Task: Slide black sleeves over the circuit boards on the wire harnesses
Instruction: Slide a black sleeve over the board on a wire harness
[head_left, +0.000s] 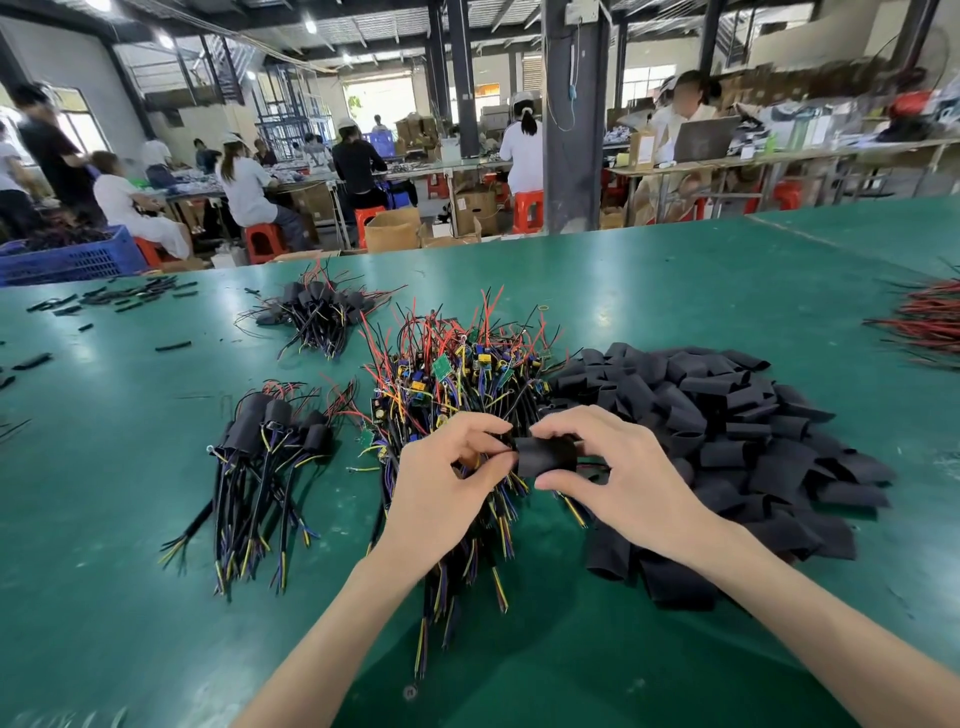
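Towards the front edge of the bench (675, 291), near its middle: right hand (623, 478) curled round a black sleeve (548, 456), thumb below and fingers above, holding it level just above the heap of bare wire harnesses (467, 395). Left hand (441, 488) curled likewise, thumb and forefinger pinching the sleeve's left end. Contents of the sleeve hidden. Small green circuit boards (441, 366) showing among the heap's wires. Right of the hands, touching the heap: a large pile of loose sleeves (727, 415). Left of the heap, apart from it, a sleeved bundle (270, 431); a second bundle (317, 306) farther back. Towards the far left corner, scattered short black pieces (130, 296). At the right edge, red wires (930, 317).
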